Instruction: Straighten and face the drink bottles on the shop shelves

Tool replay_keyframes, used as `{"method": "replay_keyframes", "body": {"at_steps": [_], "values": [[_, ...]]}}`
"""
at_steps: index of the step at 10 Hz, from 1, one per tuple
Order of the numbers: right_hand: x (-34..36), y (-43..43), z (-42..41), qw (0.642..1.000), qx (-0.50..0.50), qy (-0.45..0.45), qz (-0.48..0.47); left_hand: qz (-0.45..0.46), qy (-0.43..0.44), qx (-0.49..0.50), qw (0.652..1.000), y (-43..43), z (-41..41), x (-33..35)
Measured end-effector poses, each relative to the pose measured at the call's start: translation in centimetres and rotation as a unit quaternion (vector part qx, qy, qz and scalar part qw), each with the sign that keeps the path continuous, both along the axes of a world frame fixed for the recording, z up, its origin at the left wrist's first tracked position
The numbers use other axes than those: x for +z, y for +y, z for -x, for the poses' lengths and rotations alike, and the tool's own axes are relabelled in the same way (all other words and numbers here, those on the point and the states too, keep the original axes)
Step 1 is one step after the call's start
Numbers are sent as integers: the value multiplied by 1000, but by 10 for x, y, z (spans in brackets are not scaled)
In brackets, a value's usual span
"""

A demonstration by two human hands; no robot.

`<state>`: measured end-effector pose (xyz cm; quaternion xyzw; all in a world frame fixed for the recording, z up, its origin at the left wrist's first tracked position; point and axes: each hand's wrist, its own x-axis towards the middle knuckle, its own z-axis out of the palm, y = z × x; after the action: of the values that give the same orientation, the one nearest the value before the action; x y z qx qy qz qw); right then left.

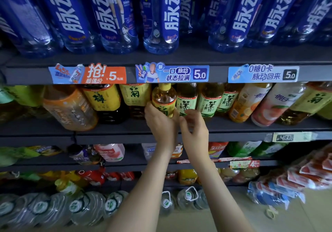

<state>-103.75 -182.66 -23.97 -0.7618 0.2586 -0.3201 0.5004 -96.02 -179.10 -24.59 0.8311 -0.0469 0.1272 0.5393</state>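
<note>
Left hand has its grip round the yellow tea bottle, right hand loose and empty; a sloppy twist could knock the green tea bottle alongside.

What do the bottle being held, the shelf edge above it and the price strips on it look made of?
Bottle in the left hand: clear glossy plastic, probably; amber drink shows through, with a yellow printed label. Shelf edge: dark grey, matte, likely painted metal, though unsure. Price strips: printed card or film with slight sheen; which, I cannot tell.
</note>
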Motion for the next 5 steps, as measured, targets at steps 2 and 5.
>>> {"method": "replay_keyframes", "body": {"at_steps": [2,5], "values": [[20,10,15,996,74,31,-39,45,-24,-54,997,32,44,9],[60,-41,90,998,-16,36,-53,-15,-36,-144,989,-17,111,48]]}}
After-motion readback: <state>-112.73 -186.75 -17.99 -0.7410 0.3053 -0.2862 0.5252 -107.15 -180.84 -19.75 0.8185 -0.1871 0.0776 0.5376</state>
